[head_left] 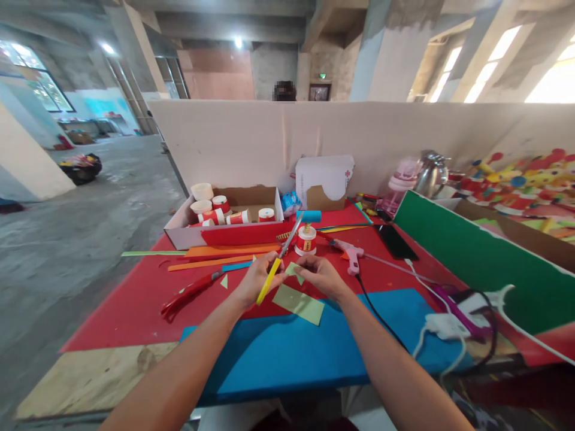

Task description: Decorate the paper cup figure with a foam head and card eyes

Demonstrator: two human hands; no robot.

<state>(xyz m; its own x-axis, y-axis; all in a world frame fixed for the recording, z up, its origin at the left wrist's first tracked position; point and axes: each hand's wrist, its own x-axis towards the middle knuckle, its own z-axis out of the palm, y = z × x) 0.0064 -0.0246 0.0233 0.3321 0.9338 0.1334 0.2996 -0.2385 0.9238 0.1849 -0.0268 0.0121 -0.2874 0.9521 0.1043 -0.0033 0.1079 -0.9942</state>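
My left hand (258,278) is closed around yellow-handled scissors (269,280), whose blades point up and away from me. Between the fingertips of my right hand (321,275) is a small piece of light green paper (294,270); the left fingertips reach its near edge. A larger light green paper sheet (300,304) lies just below both hands. Right behind them stands a red and white paper cup (306,240), topped by a gold spring and a blue roll (309,216). Part of the scissors is hidden by the left fingers.
Orange paper strips (231,251), red-handled scissors (188,293) and a green scrap (224,281) lie leftward. A box (182,236) holds several cups. Rightward are a pink glue gun (353,254), a phone (396,241), a green-sided box (476,263) and cables with a white plug (447,326).
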